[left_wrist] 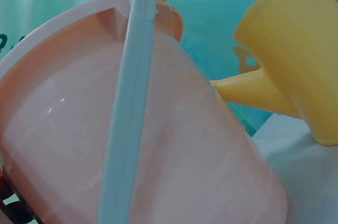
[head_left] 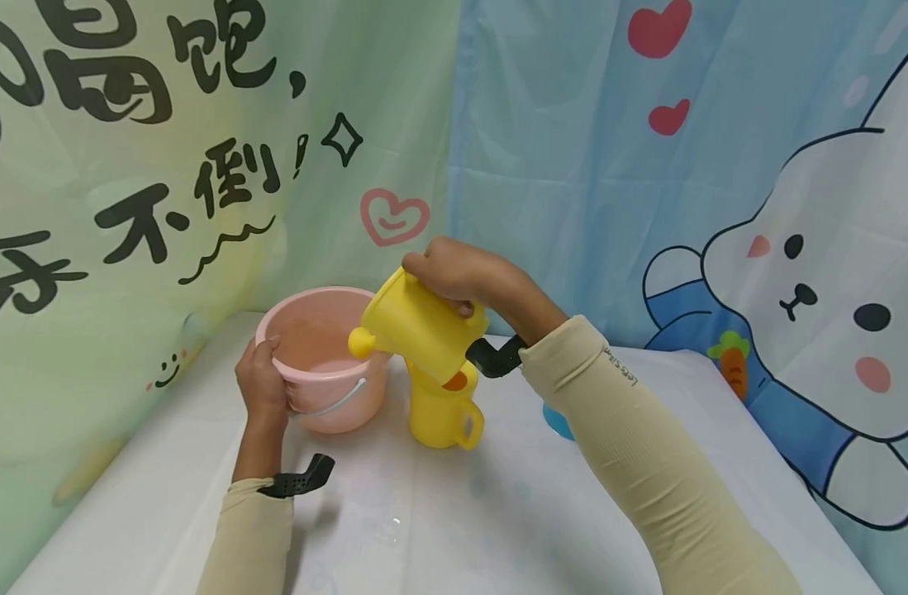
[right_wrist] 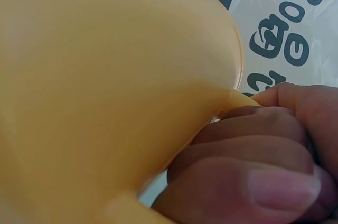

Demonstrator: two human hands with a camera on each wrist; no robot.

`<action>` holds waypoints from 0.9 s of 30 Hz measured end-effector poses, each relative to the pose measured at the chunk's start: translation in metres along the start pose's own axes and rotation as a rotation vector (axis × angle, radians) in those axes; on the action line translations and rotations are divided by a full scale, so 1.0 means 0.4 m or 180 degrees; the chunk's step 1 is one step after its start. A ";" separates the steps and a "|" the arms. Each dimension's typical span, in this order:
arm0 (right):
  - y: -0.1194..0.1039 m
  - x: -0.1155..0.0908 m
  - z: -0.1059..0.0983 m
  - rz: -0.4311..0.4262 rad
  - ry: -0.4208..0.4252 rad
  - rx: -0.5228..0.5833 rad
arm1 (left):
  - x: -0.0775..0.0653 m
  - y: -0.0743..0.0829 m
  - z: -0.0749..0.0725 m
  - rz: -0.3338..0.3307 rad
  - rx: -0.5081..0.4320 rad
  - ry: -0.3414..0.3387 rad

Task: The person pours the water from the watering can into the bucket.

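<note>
A pink bucket [head_left: 342, 409] with a pale blue bail handle [left_wrist: 127, 113] stands on the white-covered table. At its left side my left hand [head_left: 263, 376] grips the rim. My right hand [head_left: 454, 268] holds a yellow watering can [head_left: 416, 326] up by its handle, fingers [right_wrist: 243, 129] curled round it in the right wrist view. The can is tipped to the left, its round spout head [head_left: 361, 342] over the bucket's right rim. Partly hidden behind it, a second yellow watering can [head_left: 433, 423] stands upright beside the bucket, its spout [left_wrist: 259, 91] pointing at the bucket in the left wrist view.
A blue object [head_left: 558, 423] lies on the table [head_left: 424, 529], mostly hidden behind my right forearm. Printed curtains [head_left: 543, 182] with lettering, hearts and a cartoon rabbit hang behind and at both sides. A few wet spots [head_left: 396, 521] show on the cloth in front.
</note>
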State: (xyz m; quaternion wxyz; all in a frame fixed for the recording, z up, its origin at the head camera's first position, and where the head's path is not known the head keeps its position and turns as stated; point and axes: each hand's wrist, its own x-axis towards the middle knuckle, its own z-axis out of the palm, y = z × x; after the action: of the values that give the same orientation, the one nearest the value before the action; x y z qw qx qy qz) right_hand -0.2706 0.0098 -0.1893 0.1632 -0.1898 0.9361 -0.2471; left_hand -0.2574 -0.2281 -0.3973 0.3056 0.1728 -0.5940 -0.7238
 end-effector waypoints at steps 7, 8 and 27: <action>0.004 0.001 0.001 -0.0021 0.0012 0.0049 | 0.000 0.003 0.001 -0.0029 -0.0078 -0.0033; 0.005 0.001 0.002 -0.0020 0.0015 0.0047 | 0.000 0.003 0.001 -0.0031 -0.0087 -0.0036; 0.010 0.007 0.002 0.0019 0.0012 0.0078 | -0.001 0.004 0.002 -0.0032 -0.0068 0.0027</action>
State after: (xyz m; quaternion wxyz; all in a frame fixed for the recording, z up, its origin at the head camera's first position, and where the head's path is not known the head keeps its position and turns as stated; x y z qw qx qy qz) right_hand -0.2738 0.0116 -0.1927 0.1645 -0.1845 0.9339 -0.2584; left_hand -0.2573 -0.2274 -0.3956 0.3064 0.1756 -0.5841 -0.7308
